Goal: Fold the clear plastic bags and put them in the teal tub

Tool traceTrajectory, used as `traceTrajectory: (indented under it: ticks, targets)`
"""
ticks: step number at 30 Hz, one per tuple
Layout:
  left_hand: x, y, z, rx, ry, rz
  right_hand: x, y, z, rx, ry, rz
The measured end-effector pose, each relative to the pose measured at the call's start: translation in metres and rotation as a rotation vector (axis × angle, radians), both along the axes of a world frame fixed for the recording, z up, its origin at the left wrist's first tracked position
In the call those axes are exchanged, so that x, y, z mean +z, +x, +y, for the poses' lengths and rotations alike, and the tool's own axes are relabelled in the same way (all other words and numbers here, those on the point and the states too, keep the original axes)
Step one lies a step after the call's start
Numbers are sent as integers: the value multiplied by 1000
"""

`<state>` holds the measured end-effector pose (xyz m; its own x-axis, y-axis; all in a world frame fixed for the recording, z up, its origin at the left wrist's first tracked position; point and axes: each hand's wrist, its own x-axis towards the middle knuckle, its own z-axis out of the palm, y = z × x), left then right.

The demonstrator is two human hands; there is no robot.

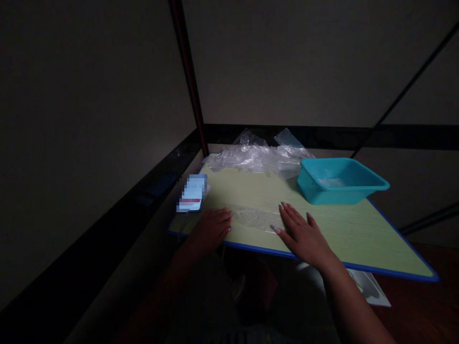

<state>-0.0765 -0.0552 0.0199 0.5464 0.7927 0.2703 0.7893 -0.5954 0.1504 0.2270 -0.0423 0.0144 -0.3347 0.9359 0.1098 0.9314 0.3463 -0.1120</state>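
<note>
A clear, flat plastic bag (254,219) lies on the pale yellow-green tabletop (247,188) in front of me. At its left end rests my left hand (212,228), fingers stretched out and the tips on or right beside the plastic. My right hand (304,236) lies palm down at the other end, open, with the thumb apart and the fingertips at the bag's edge. Neither hand grips anything that I can see. Where exactly the palms cover the bag is hidden.
Crumpled clear plastic bags (251,155) are heaped along the table's back edge. To the right stands a turquoise basin (335,193) with something pale and clear inside. A lit phone (192,193) with a cable is at the left. Walls close in behind and left.
</note>
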Motion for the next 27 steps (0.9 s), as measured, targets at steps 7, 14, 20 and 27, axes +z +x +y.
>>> traceTrajectory:
  ticks: [7,14,20,27]
  targets:
    - [15,4,1,78,70,-82,-3,1,1,7,23,9]
    - [10,1,-2,-53,-141,16,-1,8,-2,60,21,-18]
    - [11,-7,-13,-31,-158,9,2,34,-10,125,-3,-50]
    - [8,-1,-5,-32,-60,-52,1,63,-13,85,-10,-83]
